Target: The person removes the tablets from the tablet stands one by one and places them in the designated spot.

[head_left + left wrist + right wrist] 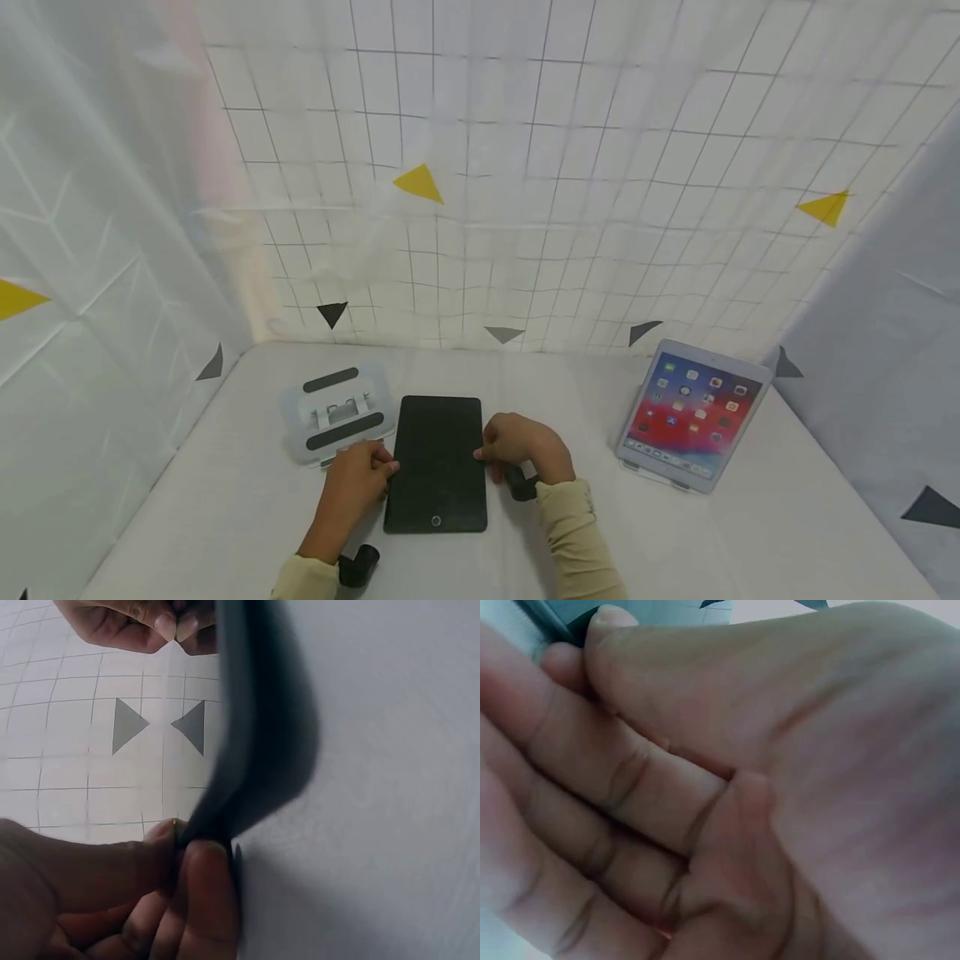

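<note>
A black tablet [437, 465] with a round home button at its near end lies between the two hands in the head view. My left hand [356, 490] pinches its left edge between thumb and fingers; the left wrist view shows this grip on the tablet's thin side [234, 720]. From the other side, my right hand [528, 446] pinches the right edge. The right wrist view is mostly filled by the right palm [727, 795], with a dark edge of the tablet at the thumb tip. Just beyond the left hand sits a pale folded stand [294, 421] with dark pads.
A white tablet [693, 415] with a lit screen of app icons leans on a stand at the right of the white table [225, 517]. Sheet walls enclose the table at the back and sides, the back one [510, 250] with a grid.
</note>
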Demonstrator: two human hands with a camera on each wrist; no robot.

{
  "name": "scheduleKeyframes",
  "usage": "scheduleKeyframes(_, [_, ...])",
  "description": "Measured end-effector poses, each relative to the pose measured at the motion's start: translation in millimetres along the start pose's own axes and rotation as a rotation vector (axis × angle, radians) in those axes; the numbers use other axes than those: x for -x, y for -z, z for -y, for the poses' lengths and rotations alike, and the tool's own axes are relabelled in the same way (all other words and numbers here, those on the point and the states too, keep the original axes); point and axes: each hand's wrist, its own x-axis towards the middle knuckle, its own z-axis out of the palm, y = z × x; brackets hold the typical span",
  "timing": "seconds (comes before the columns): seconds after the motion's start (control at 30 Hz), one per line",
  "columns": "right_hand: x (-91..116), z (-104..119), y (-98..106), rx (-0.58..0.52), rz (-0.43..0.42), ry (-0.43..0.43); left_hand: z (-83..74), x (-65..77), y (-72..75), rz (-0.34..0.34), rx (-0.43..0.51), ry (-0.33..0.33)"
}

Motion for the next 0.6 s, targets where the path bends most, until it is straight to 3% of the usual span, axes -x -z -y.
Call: scheduleKeyframes(0.6, [3.0,0.3,-8.2,-0.084,-0.048,-0.048,-3.6,-1.8,0.7,-0.009,-0.066,0.034])
